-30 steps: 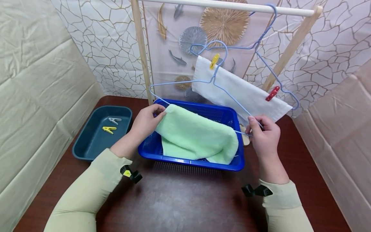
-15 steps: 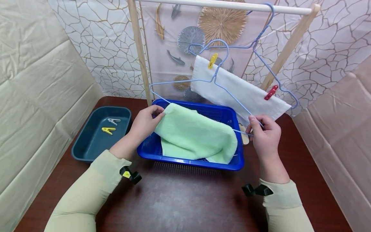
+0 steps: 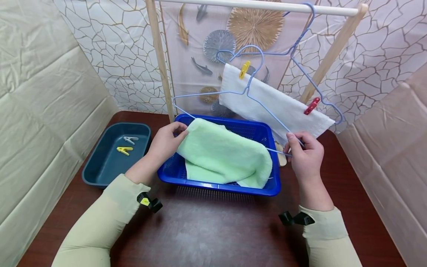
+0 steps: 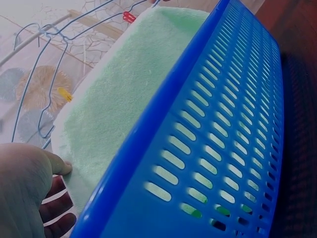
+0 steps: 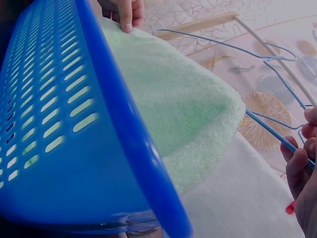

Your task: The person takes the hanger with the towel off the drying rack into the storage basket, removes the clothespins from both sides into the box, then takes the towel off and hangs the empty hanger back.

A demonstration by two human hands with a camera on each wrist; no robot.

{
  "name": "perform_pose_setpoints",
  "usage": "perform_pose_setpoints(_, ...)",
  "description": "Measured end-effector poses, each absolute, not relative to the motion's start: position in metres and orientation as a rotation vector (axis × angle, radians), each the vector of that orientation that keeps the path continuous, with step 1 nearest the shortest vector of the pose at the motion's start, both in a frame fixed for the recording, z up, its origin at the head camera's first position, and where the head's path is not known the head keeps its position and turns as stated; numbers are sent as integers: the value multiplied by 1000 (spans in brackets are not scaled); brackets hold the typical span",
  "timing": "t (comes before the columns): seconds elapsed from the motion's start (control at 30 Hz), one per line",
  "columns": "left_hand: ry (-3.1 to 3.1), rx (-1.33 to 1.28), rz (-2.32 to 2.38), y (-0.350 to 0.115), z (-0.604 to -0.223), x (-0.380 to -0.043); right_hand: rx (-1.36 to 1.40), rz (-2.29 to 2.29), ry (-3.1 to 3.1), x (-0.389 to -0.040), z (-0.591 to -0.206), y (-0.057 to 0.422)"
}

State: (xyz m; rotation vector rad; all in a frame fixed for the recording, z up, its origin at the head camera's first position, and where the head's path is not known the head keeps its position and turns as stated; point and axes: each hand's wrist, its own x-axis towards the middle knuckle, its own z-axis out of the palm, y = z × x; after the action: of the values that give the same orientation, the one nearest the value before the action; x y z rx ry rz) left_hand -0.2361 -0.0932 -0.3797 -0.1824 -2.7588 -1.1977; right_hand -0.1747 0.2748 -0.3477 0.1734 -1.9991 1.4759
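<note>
A pale green towel (image 3: 227,152) is draped over the lower bar of a blue wire hanger (image 3: 210,94), its lower part inside a blue slotted basket (image 3: 217,185). My left hand (image 3: 166,142) pinches the towel's upper left corner between thumb and fingers; the left wrist view shows the thumb (image 4: 58,163) on the towel's face. At the hanger's right end, my right hand (image 3: 306,154) grips the wire, with the bar running out from its fingers into the towel. In the right wrist view the hanger bar (image 5: 270,130) passes between thumb and fingers.
A wooden rack's rail (image 3: 267,5) carries another blue hanger (image 3: 310,76) with a white towel (image 3: 267,98), held by a yellow clothespin (image 3: 244,69) and a red clothespin (image 3: 311,106). Left of the basket, a teal tray (image 3: 100,163) holds yellow (image 3: 125,150) and grey (image 3: 131,139) clothespins.
The towel has slid very slightly left along the hanger bar with my left hand, baring a bit more bar at the right. My right hand keeps its grip on the hanger.
</note>
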Motion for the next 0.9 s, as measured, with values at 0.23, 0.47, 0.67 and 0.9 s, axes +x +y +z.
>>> perform_pose_setpoints(0.23,-2755,-183,-1222,-95,-382,-235,168,1499,-1984,-174,-348,276)
perform_pose_setpoints(0.47,-2758,-182,-1238,-97,-383,-236,188,1508,-1968,-174,-347,277)
perform_pose_setpoints(0.67,-2764,-171,-1241,-98,-385,-236,196,1518,-1956,-175,-347,276)
perform_pose_setpoints(0.9,-2769,-154,-1232,-100,-387,-236,195,1524,-1953,-174,-347,275)
